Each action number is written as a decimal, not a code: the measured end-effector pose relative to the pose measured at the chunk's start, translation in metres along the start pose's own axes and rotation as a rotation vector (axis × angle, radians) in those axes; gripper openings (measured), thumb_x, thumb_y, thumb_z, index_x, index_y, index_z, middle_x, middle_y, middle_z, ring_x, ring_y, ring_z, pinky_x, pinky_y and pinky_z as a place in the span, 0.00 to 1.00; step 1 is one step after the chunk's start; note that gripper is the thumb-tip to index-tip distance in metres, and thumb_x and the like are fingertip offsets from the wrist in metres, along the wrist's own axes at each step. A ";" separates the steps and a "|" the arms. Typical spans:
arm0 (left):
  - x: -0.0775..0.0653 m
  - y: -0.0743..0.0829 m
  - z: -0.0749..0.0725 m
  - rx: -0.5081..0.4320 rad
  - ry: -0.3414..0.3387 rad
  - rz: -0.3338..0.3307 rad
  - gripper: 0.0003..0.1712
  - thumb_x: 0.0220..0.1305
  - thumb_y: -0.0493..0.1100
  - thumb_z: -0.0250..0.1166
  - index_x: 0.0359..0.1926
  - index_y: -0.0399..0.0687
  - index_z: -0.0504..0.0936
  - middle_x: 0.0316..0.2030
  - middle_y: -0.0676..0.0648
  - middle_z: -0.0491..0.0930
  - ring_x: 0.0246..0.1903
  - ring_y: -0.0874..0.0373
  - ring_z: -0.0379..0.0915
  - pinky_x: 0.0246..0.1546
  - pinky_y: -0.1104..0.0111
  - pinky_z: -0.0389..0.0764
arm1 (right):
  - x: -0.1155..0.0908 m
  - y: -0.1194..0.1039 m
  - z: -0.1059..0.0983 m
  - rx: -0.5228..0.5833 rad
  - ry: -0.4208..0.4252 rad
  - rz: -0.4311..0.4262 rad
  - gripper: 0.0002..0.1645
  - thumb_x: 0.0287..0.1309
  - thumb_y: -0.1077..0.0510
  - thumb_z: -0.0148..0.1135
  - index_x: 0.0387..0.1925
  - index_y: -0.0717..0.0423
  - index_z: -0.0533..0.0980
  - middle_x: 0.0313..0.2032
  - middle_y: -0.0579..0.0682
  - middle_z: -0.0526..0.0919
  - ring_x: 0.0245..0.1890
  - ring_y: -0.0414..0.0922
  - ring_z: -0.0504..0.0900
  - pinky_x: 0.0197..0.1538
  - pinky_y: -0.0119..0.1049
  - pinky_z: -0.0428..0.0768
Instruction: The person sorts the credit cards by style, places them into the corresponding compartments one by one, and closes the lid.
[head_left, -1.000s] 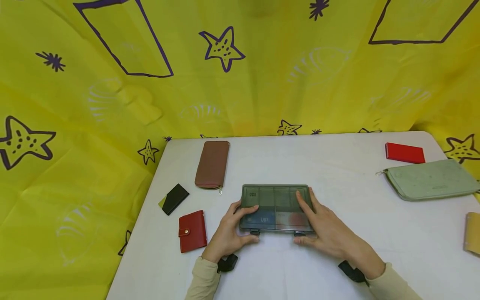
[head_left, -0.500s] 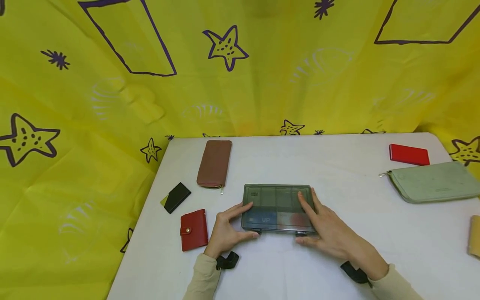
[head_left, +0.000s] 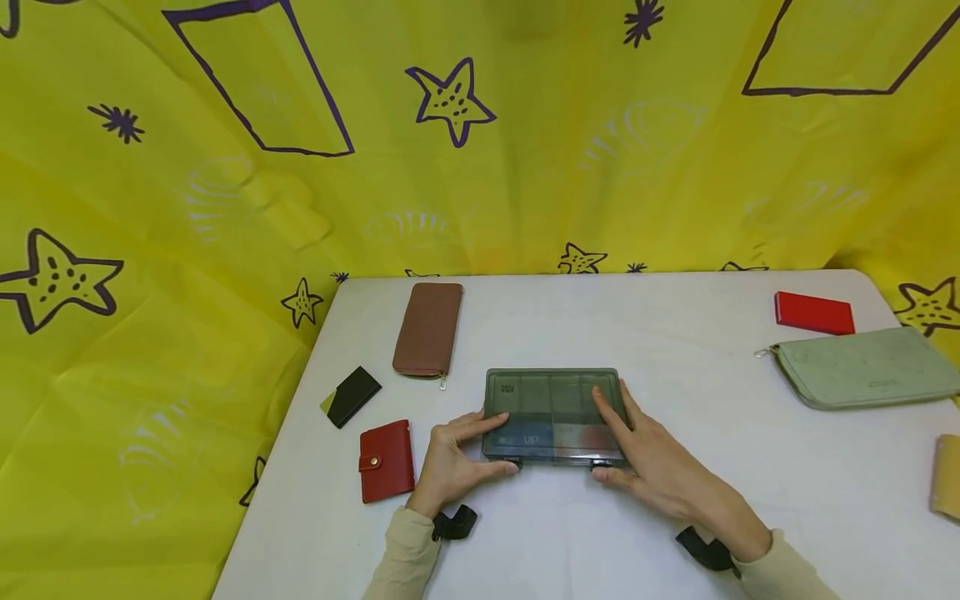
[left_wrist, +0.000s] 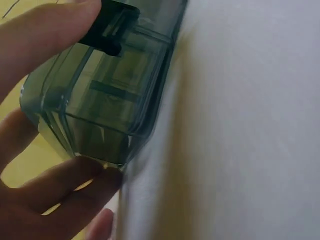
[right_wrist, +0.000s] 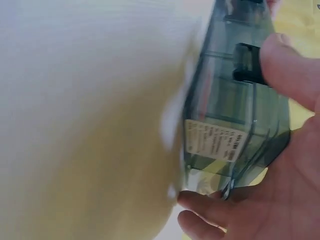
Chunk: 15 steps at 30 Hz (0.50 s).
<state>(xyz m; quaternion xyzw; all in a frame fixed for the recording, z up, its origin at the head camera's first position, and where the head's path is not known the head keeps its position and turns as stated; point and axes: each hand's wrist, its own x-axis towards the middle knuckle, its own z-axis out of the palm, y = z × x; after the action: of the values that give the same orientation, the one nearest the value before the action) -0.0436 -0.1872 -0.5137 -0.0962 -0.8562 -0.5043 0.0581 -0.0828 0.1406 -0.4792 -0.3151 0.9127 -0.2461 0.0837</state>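
Observation:
A translucent grey-green plastic storage box [head_left: 551, 396] with a lid lies flat on the table, held at both ends. Cards, one blue and marked VIP [head_left: 531, 438], show through its lid. My left hand [head_left: 457, 458] grips the left end, index finger on the lid. Its thumb touches a black latch [left_wrist: 117, 25] on the near side. At the other end my right hand [head_left: 663, 467] holds the box, fingers over the lid's right edge, thumb against the second latch [right_wrist: 247, 62]. A printed label [right_wrist: 215, 140] is on the box's side. Some fingertips are hidden behind the box.
Left of the box lie a brown zip wallet [head_left: 429, 329], a black card holder [head_left: 355, 397] and a red snap wallet [head_left: 387, 461]. On the right are a red case [head_left: 814, 313], a green zip pouch [head_left: 866, 368] and a tan item [head_left: 947, 477] at the frame's edge.
The left index finger has drawn back slightly to the left on the lid. Both thumbs have moved up a little toward the latches. The box stays in place; the head view shifted slightly.

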 end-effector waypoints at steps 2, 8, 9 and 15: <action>0.000 0.003 0.000 0.022 -0.020 -0.007 0.38 0.43 0.46 0.90 0.59 0.58 0.90 0.59 0.41 0.87 0.66 0.35 0.78 0.67 0.38 0.77 | 0.001 0.000 0.000 -0.023 0.013 0.002 0.67 0.64 0.32 0.70 0.87 0.53 0.42 0.78 0.83 0.45 0.68 0.80 0.70 0.65 0.74 0.74; 0.007 0.011 0.002 0.088 -0.093 0.013 0.43 0.43 0.44 0.90 0.64 0.55 0.87 0.72 0.33 0.74 0.71 0.35 0.73 0.69 0.41 0.76 | -0.001 -0.004 0.003 -0.083 0.065 0.038 0.73 0.57 0.28 0.73 0.86 0.55 0.43 0.79 0.82 0.42 0.67 0.80 0.71 0.62 0.71 0.78; 0.008 0.011 0.003 0.092 -0.099 0.009 0.43 0.42 0.44 0.90 0.64 0.56 0.87 0.72 0.34 0.73 0.71 0.37 0.72 0.70 0.42 0.76 | -0.002 -0.005 0.003 -0.078 0.067 0.047 0.73 0.58 0.28 0.73 0.86 0.55 0.43 0.79 0.82 0.41 0.68 0.81 0.70 0.61 0.71 0.78; 0.007 0.011 0.005 0.075 -0.075 -0.031 0.41 0.41 0.45 0.91 0.61 0.58 0.89 0.71 0.33 0.75 0.70 0.33 0.72 0.70 0.40 0.75 | -0.006 -0.008 0.003 -0.023 0.049 0.062 0.71 0.62 0.33 0.72 0.86 0.55 0.40 0.80 0.80 0.36 0.73 0.81 0.63 0.63 0.71 0.77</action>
<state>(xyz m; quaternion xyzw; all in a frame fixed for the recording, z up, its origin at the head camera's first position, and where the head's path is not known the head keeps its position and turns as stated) -0.0484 -0.1769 -0.5047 -0.0994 -0.8774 -0.4689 0.0219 -0.0729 0.1376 -0.4772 -0.2814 0.9267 -0.2404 0.0654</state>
